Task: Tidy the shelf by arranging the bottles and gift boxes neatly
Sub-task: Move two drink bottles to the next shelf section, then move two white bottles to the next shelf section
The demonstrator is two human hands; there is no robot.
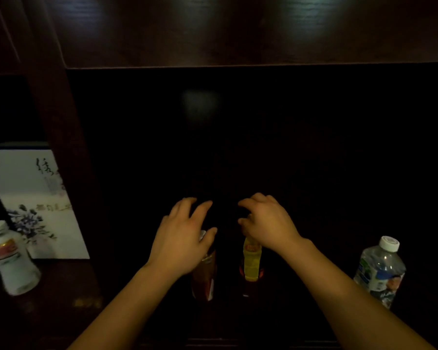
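Note:
Two drink bottles stand side by side at the front of the dark shelf (314,311). My left hand (185,236) hovers over the top of the red-brown bottle (205,276), fingers spread and loosely bent, thumb beside its white cap. My right hand (266,223) lies over the top of the yellow-labelled bottle (250,263), fingers loosely curled forward past it; its cap is hidden under the palm. Neither hand plainly grips a bottle. A clear water bottle (379,271) stands at the right. In the left compartment are a white bottle (9,258) and a white gift box (36,203) printed with flowers.
A dark wooden upright (61,147) divides the left compartment from the middle one. The shelf board above (238,34) overhangs the space. The back of the middle compartment is too dark to make out.

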